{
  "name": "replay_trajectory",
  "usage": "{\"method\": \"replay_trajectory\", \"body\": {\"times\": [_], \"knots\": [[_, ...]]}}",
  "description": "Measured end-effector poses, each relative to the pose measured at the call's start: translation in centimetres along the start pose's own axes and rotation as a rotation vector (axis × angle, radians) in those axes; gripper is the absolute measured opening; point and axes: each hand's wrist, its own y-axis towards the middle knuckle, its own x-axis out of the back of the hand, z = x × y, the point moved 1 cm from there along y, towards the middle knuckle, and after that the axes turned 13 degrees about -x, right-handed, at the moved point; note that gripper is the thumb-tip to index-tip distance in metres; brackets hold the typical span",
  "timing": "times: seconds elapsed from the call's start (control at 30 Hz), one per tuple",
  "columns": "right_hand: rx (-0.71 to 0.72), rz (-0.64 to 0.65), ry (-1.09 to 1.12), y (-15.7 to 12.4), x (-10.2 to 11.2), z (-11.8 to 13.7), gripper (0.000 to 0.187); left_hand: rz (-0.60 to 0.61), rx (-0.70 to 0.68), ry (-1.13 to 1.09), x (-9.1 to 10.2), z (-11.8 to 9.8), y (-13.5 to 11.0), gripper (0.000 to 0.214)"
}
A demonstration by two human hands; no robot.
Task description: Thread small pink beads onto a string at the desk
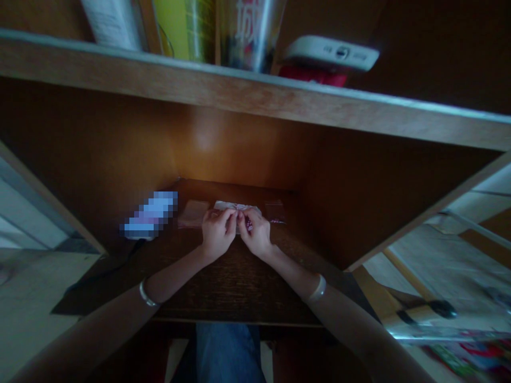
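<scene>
hands (219,233) over dark desk (227,287); shelf (239,98) above

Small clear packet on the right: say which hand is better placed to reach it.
Probably the right hand: it is nearer the clear packet; the left hand lies farther across.

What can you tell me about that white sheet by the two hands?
The white sheet looks thin, perhaps paper or cloth; the dim, blurry picture hides which. Its far edge shows beyond the left hand and right hand, which cover much of it; I can't tell whether they press on it. It lies on the dark wooden surface, between a clear-looking packet on the left and another on the right. Small dark reddish bits show beside the right hand.
</scene>
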Motion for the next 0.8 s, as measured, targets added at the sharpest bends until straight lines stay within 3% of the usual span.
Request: {"method": "replay_trajectory", "body": {"times": [0.4,0.8], "knots": [[-0.081,-0.001,-0.051,-0.16,-0.18,0.23,0.018,-0.071,0.107,-0.121,-0.27,0.12,0.23,0.017],[-0.097,0.01,-0.057,-0.1,-0.52,-0.12,0.015,-0.036,0.181,-0.18,-0.68,0.38,0.0,0.017]]}}
